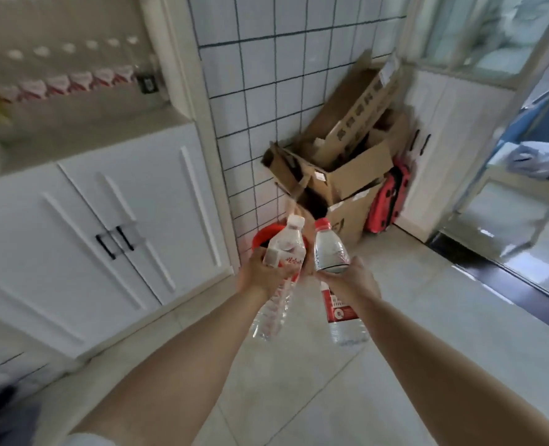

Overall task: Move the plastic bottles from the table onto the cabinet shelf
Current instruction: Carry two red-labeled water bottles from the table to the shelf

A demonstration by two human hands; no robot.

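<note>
My left hand (pixel 262 278) grips a clear plastic bottle with a white cap (pixel 286 246) by its middle, tilted to the right. My right hand (pixel 352 283) grips a clear plastic bottle with a red cap and red label (pixel 329 249), upright. Both bottles are held over the floor, caps almost touching. At the upper left, the white cabinet's open shelf (pixel 86 123) carries a row of several similar bottles (pixel 64 82), blurred. No table is in view.
White cabinet doors with black handles (pixel 115 241) stand below the shelf. A tiled wall corner holds a pile of cardboard boxes (pixel 340 162), a red bucket (pixel 262 236) and a red case (pixel 385 201). A glass door (pixel 492 43) and dark threshold lie right.
</note>
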